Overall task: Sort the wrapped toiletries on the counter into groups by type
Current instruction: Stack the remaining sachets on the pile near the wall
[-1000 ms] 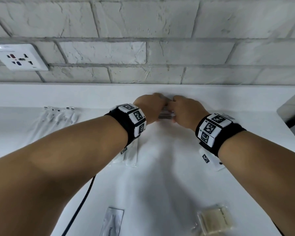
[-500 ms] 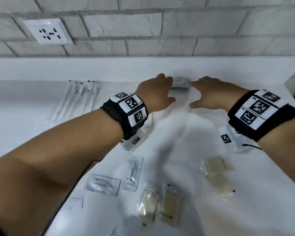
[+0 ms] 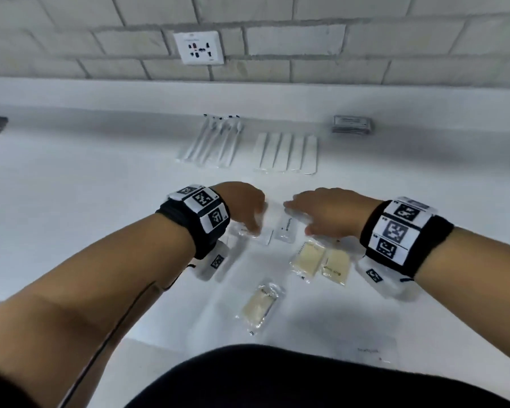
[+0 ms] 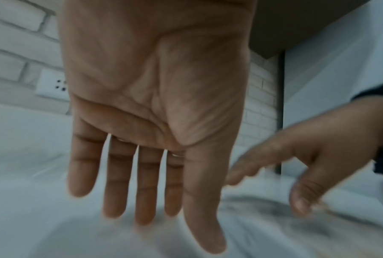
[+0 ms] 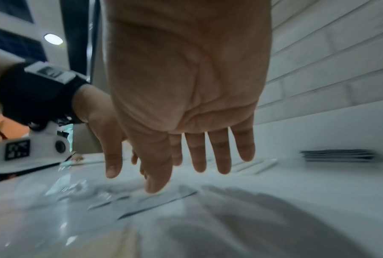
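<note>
White counter, w/ raised ledge along the back wall. Back row L→R: fanned toothbrush packs, row of flat white sachets, grey stack touching the ledge. Mid: small clear/white sachets. Nearer: two yellowish packets side by side, third yellowish packet apart. Flat white packet at front edge.
</note>
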The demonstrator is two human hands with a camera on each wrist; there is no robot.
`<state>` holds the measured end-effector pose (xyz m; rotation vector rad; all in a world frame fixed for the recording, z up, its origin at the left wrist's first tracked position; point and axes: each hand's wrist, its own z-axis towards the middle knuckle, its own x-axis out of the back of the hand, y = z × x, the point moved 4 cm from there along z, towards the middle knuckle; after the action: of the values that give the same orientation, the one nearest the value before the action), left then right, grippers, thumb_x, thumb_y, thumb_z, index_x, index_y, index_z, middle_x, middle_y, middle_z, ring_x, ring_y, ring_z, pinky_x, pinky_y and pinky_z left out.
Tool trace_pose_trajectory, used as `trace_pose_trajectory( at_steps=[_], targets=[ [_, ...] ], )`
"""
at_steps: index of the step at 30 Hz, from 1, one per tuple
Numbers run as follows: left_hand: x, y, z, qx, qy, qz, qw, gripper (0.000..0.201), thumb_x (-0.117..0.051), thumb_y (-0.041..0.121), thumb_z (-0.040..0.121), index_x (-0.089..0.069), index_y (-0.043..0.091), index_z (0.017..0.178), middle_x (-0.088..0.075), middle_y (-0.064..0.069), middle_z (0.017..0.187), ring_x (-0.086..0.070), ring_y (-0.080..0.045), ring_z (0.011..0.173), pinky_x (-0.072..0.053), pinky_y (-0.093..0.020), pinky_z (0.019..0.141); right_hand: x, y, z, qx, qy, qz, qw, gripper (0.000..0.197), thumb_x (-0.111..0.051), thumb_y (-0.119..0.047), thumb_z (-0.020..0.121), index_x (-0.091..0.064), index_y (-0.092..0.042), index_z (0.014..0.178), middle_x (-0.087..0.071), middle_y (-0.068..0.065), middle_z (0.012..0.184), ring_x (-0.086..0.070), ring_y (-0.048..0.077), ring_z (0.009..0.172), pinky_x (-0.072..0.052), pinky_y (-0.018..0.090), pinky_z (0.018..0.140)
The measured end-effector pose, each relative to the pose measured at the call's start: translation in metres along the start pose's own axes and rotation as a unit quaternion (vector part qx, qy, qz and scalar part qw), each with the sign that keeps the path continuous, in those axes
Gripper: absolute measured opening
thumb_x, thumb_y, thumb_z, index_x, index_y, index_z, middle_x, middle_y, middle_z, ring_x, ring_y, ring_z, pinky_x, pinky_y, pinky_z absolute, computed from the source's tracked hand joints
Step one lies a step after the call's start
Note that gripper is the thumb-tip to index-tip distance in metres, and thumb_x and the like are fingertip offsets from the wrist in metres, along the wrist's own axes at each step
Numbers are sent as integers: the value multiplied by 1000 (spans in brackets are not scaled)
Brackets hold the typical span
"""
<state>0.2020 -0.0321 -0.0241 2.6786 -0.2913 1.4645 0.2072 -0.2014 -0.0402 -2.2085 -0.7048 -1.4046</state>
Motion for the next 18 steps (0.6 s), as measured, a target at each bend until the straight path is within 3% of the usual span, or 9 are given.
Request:
trace_pose_trajectory(
  at_steps=[2,4,7,9,12,15,18],
  targets=[
    [-15,4,-6,5,28,-10,1000,48,-77,36,70,-59,19,112,-62,-2,112,-60,-24,104,-51,-37,87,-6,-16,9,32,5,-54,998,56,-54,-29,92,-33,-34,144,-36,-2,151,-41,25,131,-38,40,105],
    [-24,6,-10,13,54,-15,998,40,-74,31,72,-61,16,106,-65,-5,105,-62,-27,99,-53,-37,81,-9,-27,15,42,28,-90,995,42,-54,-25,90,-46,-31,131,-50,1,130,-51,26,112,-46,39,87],
    [-28,6,-13,22,54,-20,998,33,-72,30,74,-65,15,102,-67,-6,99,-64,-28,94,-52,-34,76,-8,-29,19,-7,62,-64,996,24,-59,-25,86,-55,-25,110,-50,4,113,-48,27,101,-36,33,73],
    [-34,5,-16,16,51,-33,998,29,-70,29,77,-63,15,101,-66,-6,99,-63,-28,94,-48,-31,73,-9,-26,22,-37,60,-46,996,28,-67,-27,81,-55,-24,105,-49,3,113,-47,26,103,-33,32,74],
    [-34,-2,-24,0,77,-93,993,24,-68,28,83,-56,15,100,-64,-6,107,-60,-26,100,-41,-30,74,-10,-22,24,-74,35,-2,997,44,-75,-27,75,-53,-26,112,-54,0,114,-50,25,105,-40,35,80],
    [-30,-32,-44,28,104,-160,981,39,-75,33,77,-57,19,108,-62,0,107,-55,-19,94,-37,-28,74,-11,-19,24,-104,-1,1,995,34,-76,-29,73,-51,-27,96,-58,-1,107,-52,23,97,-41,34,78],
    [-45,-65,-61,75,67,-129,987,53,-78,34,73,-55,18,118,-58,1,107,-54,-19,95,-39,-29,75,-12,-18,21,-117,18,-13,993,25,-70,-28,77,-52,-24,94,-58,3,105,-54,25,95,-42,33,77]
  ],
)
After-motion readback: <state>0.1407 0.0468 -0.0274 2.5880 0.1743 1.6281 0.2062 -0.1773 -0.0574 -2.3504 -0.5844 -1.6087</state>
